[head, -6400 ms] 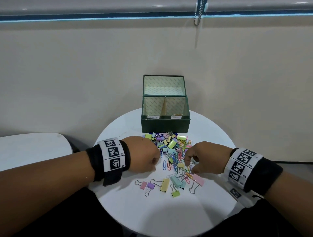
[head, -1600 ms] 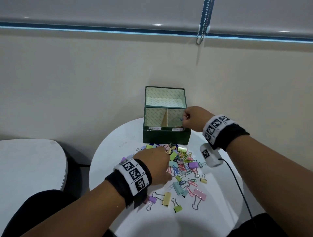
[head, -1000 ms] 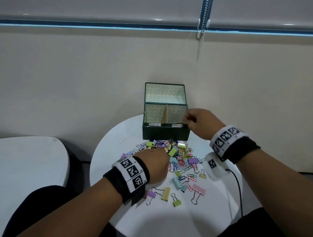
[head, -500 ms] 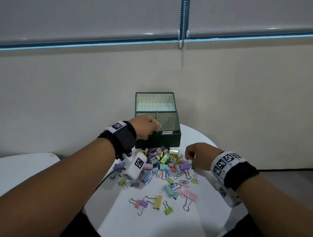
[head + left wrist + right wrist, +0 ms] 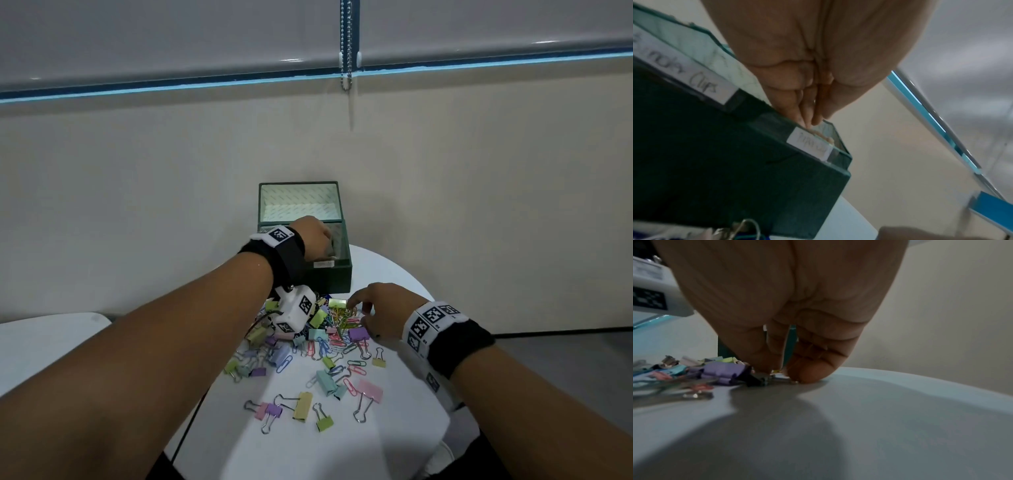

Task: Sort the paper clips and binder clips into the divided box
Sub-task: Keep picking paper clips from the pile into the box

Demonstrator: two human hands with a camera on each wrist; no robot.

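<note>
The round white table (image 5: 394, 442) carries everything: the dark green divided box (image 5: 337, 274) at its far edge with the lid standing open behind it, and in front of it the mixed heap of coloured paper clips and binder clips (image 5: 329, 329), thinning to a few loose binder clips nearer the person. In the left wrist view the box front carries 2 white labels, one reading "Binder Clips" (image 5: 684, 76) and the other, blurred, apparently "Paper Clips" (image 5: 809, 145).

The left hand (image 5: 317, 236) is over the box's right-hand compartment, fingertips (image 5: 807, 120) pressed together just above the rim by the paper-clip label. A thin glint shows between them, but I cannot tell whether a clip is held. The right hand (image 5: 380, 308) is down on the right edge of the heap, thumb and forefinger (image 5: 809, 373) closing on something small and metallic beside a purple binder clip (image 5: 723, 372); whether they have it is not clear.

To do this step well, the left hand should open only once the fingertips are inside the walls of the paper-clip side, clear of the divider, so nothing bounces across. The right hand would do best to separate 1 piece from its neighbours before lifting, since paper clips hook together and drag others. Any binder clip should be taken by its body rather than by the wire handles.
</note>
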